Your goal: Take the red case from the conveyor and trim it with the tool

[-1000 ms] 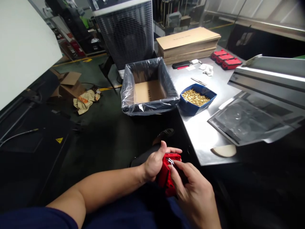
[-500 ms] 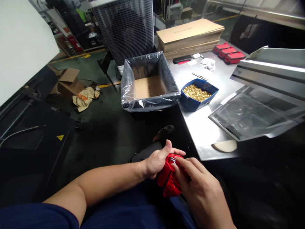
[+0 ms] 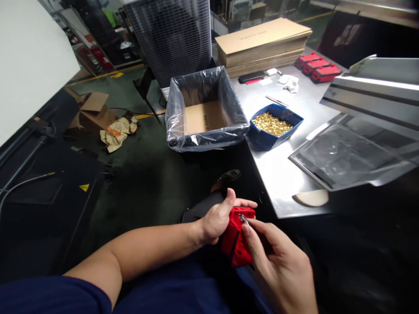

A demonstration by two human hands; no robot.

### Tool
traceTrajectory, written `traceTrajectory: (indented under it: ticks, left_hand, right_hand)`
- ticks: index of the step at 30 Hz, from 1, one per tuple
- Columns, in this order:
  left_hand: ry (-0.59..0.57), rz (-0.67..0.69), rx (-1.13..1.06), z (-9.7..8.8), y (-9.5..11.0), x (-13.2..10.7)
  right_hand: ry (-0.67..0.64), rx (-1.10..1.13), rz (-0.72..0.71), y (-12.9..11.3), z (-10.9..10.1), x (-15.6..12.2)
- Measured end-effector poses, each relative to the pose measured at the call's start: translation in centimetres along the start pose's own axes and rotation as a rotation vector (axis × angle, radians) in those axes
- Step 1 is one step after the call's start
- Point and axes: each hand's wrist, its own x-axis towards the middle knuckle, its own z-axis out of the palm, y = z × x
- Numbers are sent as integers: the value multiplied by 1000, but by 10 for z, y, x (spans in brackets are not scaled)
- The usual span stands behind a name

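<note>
My left hand (image 3: 218,220) supports a red plastic part (image 3: 235,246) above my lap, its fingers behind the part and its thumb sticking up. Several dark holes mark the face of the red part. Between the thumb and index finger of my right hand (image 3: 278,257) is a small shiny metal piece (image 3: 244,219), its far end at the upper part of the red face. Whether it is a loose piece or a tool tip, I cannot tell.
A blue bin (image 3: 275,137) of small brass-coloured pieces stands on the metal table (image 3: 271,174). Beside it is a plastic-lined box (image 3: 206,141). Farther back are stacked cardboard (image 3: 262,39) and several red-and-black parts (image 3: 322,72). At right lies a clear panel (image 3: 347,152).
My right hand has drawn back slightly to the right, showing more of the red part and the metal piece. My left hand keeps its hold.
</note>
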Motion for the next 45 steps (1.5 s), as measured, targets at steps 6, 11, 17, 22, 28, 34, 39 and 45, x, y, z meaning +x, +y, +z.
traceTrajectory:
  ticks: [6,11,17,22,28,34,39,45]
  left_hand:
    - [-2,58,39,5,2,-3]
    - [-6,82,39,7,3,-3]
    - [37,140,73,8,-1,-3]
    - [65,129,-24,14,0,-3]
    - [93,31,-115,17,2,-3]
    - [93,-12,-134,17,-1,-2]
    - [111,-52,-139,19,-2,-2]
    - [111,-70,-139,21,-3,-2]
  right_hand:
    - [-103,129,277,2,4,-2]
    - [-110,168,349,3,7,-3]
    - [-18,153,224,4,6,-2]
    - [101,-166,-285,15,-1,4]
    - [94,-300,-499,24,5,3]
    - [93,-287,-498,27,8,-1]
    - [98,-263,-494,28,7,-2]
    - [78,-276,-534,29,3,-1]
